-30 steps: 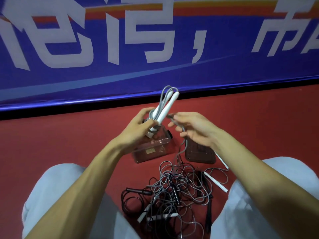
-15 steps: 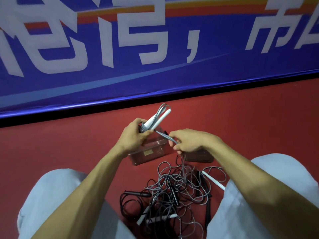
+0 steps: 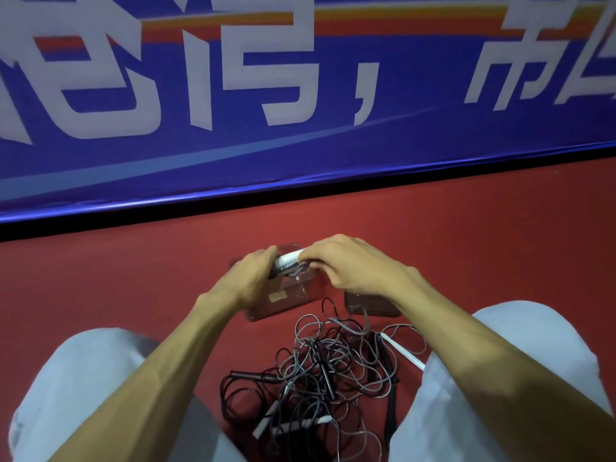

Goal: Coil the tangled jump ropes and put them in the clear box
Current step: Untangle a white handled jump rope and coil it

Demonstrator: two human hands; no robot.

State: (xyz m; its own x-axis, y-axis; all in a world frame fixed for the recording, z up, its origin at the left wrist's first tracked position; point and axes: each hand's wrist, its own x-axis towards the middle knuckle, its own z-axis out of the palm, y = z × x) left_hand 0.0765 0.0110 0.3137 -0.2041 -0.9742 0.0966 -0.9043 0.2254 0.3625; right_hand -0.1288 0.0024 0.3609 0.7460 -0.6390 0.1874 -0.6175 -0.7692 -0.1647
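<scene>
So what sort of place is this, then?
Probably a sports hall or indoor court: a red sports-style floor, a big blue banner with large white characters along the wall, and tangled jump ropes piled on the floor between the person's knees.

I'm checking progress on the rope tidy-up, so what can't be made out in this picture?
Head view: whether the coiled rope sits inside the clear box or above it; the left hand and right hand cover it.
Head view: the rope count in the tangled pile; strands overlap, bottom edge cuts it.
Head view: the dark object beside the box; right wrist hides part.
</scene>
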